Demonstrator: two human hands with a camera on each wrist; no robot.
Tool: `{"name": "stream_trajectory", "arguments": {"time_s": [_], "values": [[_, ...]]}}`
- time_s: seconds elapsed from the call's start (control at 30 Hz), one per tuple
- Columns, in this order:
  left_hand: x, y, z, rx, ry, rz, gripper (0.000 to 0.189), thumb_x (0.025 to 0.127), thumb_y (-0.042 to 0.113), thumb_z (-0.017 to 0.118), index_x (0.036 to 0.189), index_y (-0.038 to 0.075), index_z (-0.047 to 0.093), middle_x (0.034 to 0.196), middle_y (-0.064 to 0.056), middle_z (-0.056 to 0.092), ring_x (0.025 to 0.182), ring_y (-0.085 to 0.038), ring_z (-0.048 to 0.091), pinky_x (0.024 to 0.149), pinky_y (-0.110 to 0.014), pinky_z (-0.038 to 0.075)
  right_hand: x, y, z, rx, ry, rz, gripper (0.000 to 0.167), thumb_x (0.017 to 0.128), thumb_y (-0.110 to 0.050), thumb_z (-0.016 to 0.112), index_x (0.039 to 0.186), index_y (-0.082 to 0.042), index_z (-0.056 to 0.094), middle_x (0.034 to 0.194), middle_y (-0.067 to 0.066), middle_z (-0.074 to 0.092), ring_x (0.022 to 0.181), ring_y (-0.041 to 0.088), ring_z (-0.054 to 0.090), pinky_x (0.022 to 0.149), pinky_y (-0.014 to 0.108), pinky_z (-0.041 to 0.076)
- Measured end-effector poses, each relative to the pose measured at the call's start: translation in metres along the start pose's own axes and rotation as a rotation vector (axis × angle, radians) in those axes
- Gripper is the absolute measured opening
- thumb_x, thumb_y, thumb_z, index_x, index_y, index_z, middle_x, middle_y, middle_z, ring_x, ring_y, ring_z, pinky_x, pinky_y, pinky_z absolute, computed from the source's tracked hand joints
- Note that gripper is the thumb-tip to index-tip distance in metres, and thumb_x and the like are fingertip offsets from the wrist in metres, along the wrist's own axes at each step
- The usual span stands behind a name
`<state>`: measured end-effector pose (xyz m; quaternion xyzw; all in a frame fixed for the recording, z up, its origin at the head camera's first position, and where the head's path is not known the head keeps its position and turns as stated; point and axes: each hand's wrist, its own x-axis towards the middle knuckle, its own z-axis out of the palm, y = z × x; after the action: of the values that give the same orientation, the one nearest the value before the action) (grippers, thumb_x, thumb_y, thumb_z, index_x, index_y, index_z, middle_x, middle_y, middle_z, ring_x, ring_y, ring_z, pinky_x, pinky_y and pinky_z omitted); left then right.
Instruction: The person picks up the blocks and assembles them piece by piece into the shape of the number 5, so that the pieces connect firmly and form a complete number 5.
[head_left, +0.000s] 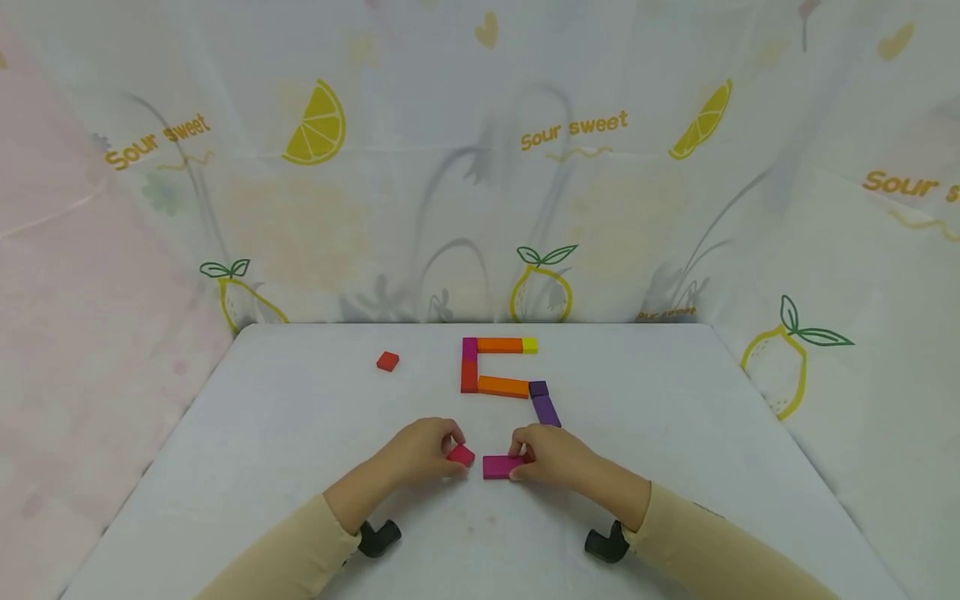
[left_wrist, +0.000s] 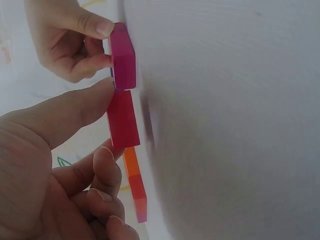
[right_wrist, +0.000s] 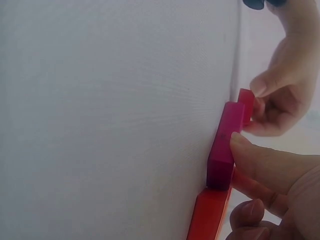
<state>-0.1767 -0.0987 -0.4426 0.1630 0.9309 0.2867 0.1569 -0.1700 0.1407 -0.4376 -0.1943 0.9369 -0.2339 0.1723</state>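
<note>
Between thumb and forefinger, my left hand [head_left: 418, 450] pinches a small red block [head_left: 461, 455], held at a slant near the front middle of the table. Just to its right, my right hand [head_left: 561, 458] pinches a longer magenta block [head_left: 498, 467], thumb on the near side and a finger on the far side. The right wrist view shows an orange-red block [right_wrist: 207, 215] against the magenta block's right end, mostly hidden by the hand in the head view. A small gap separates the red and magenta blocks [left_wrist: 125, 65].
Behind the hands lies a joined shape: yellow block [head_left: 529, 345], orange bar [head_left: 500, 345], magenta piece [head_left: 470, 348], red piece [head_left: 469, 377], another orange bar [head_left: 503, 387], dark purple block [head_left: 538, 388] and purple bar [head_left: 546, 410]. A lone red block [head_left: 387, 361] lies left on the white table [head_left: 285, 400].
</note>
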Motion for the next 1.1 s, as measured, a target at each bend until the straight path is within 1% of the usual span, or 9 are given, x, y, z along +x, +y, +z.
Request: {"name": "stream_trajectory", "arguments": {"time_s": [0.3,0.67,0.87,0.97,1.1], "values": [[0.0008,0.0011,0.0054,0.016,-0.009,0.019,0.039,0.077,0.031,0.087,0.106,0.014,0.067,0.074,0.001,0.054,0.070,-0.014,0.052,0.060,-0.027,0.045,-0.0001,0.0002,-0.0002,-0.003,-0.002,-0.004,0.019,0.083,-0.025,0.083,0.093,-0.020,0.068,0.075,-0.005,0.056,0.073,0.014,0.052,0.065,0.029,0.048],[0.0023,0.0003,0.0070,0.001,-0.012,0.008,0.041,0.077,0.031,0.087,0.108,0.015,0.065,0.073,0.002,0.055,0.069,-0.014,0.053,0.060,-0.027,0.047,0.0000,-0.0005,-0.0002,-0.007,-0.005,-0.001,0.018,0.084,-0.024,0.083,0.093,-0.019,0.068,0.075,-0.005,0.056,0.073,0.014,0.053,0.065,0.029,0.048],[0.0000,0.0017,0.0040,-0.001,-0.006,-0.018,0.044,0.076,0.032,0.087,0.110,0.015,0.065,0.076,0.001,0.055,0.071,-0.015,0.054,0.061,-0.027,0.048,-0.0005,-0.0006,-0.0004,0.000,-0.009,-0.008,0.018,0.084,-0.024,0.082,0.093,-0.019,0.068,0.075,-0.005,0.056,0.072,0.014,0.053,0.065,0.029,0.047],[-0.0014,0.0020,0.0025,0.003,0.001,-0.032,0.043,0.076,0.032,0.087,0.108,0.015,0.065,0.075,0.001,0.055,0.070,-0.015,0.053,0.061,-0.028,0.047,-0.0005,-0.0002,-0.0008,0.000,-0.007,-0.013,0.018,0.084,-0.024,0.082,0.093,-0.019,0.068,0.074,-0.005,0.056,0.072,0.014,0.052,0.064,0.029,0.047],[-0.0022,0.0012,0.0034,0.002,0.005,-0.018,0.039,0.077,0.032,0.087,0.105,0.015,0.066,0.073,0.000,0.055,0.068,-0.015,0.052,0.060,-0.028,0.045,-0.0004,-0.0001,-0.0013,0.003,-0.005,-0.013,0.018,0.084,-0.024,0.082,0.093,-0.019,0.067,0.074,-0.004,0.056,0.072,0.014,0.052,0.064,0.029,0.046]]}}
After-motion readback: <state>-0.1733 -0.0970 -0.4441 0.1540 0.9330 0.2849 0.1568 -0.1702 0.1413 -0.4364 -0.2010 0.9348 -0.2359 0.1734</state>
